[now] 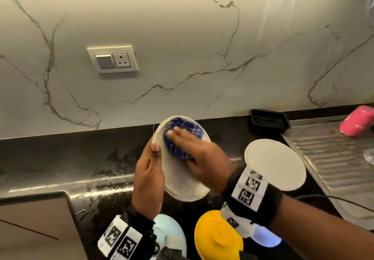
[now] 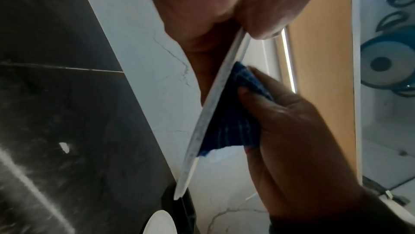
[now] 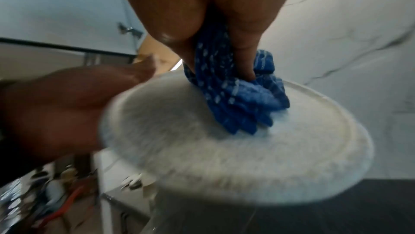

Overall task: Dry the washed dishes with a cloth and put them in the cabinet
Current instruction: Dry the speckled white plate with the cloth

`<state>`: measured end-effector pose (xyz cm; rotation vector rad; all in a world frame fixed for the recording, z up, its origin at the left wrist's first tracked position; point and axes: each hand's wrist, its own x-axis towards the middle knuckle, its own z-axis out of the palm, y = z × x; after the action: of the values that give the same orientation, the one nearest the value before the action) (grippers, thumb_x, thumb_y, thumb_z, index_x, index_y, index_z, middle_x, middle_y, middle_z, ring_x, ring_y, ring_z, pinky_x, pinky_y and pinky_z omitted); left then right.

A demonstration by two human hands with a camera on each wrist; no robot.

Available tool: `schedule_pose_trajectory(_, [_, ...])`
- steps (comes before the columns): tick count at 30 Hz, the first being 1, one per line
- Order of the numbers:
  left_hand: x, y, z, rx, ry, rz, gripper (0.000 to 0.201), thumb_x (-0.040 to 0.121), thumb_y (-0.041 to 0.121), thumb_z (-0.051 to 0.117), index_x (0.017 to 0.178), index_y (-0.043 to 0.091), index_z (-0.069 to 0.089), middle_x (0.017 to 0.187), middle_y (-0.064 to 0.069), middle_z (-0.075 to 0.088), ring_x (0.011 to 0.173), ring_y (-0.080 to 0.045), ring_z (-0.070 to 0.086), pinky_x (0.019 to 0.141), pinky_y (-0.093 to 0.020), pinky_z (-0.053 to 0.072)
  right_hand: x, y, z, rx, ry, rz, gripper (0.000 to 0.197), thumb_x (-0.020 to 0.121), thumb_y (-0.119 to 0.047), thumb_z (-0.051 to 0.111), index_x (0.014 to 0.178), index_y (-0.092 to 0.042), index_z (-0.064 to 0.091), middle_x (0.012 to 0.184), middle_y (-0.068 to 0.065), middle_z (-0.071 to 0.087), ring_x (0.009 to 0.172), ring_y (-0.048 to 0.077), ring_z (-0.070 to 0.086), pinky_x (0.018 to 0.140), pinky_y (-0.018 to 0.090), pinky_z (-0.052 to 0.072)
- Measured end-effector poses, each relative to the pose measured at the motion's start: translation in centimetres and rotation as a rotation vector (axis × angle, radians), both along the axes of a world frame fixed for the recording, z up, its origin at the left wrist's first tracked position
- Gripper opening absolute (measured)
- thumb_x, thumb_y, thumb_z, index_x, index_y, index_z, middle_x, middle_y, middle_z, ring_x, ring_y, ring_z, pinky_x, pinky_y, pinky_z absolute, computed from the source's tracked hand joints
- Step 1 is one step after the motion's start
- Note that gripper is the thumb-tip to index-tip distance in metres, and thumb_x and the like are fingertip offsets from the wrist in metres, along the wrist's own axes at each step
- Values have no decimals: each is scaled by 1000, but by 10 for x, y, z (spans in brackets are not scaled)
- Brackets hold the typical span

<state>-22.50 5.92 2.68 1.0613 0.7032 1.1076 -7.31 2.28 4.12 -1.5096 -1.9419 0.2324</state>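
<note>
From the head camera, the left hand (image 1: 148,175) grips the rim of a speckled white plate (image 1: 182,180) held tilted above the black counter (image 1: 60,158), while the right hand (image 1: 199,154) presses a bunched blue cloth (image 1: 182,136) onto its face — drying is under way. A second plate (image 1: 275,164) lies on the counter near the draining board (image 1: 334,154), apparently still waiting.

The left wrist camera shows the plate edge-on, the cloth between it and the right fingers (image 2: 265,85).

In the right wrist view fingers curl into the cloth; nothing shows any dish put away yet.
</note>
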Motion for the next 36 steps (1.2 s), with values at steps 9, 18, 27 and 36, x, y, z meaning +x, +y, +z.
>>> schedule_pose_trajectory(9, [-2,8,4,6,-47,63,72,92,65,47,134,8,59,130,-16,68,126,-34,62,102,-51,52,8,16,9,217,-398,250,67,80,0,72,143,-10,51,143,13,54,134,30,50,109,39,41])
schedule_pose_trajectory(18, [3,20,9,107,36,34,54,97,45,37,133,11,59,123,-9,72,117,-25,67,96,-40,57,7,39,19,116,-57,-85,56,84,-2,65,139,-13,57,141,6,58,132,24,53,107,46,47])
schedule_pose_trajectory(27, [-10,32,15,-20,-45,189,51,102,43,40,129,4,59,125,-19,68,118,-40,64,101,-63,49,28,-7,-16,168,-491,320,70,72,7,74,137,-15,59,142,5,57,139,25,45,109,42,45])
schedule_pose_trajectory(36, [6,32,19,117,77,60,43,101,41,40,122,14,66,121,-15,70,118,-38,63,104,-56,49,16,35,14,204,-97,-14,60,79,4,58,135,-14,61,140,6,58,135,24,49,107,45,46])
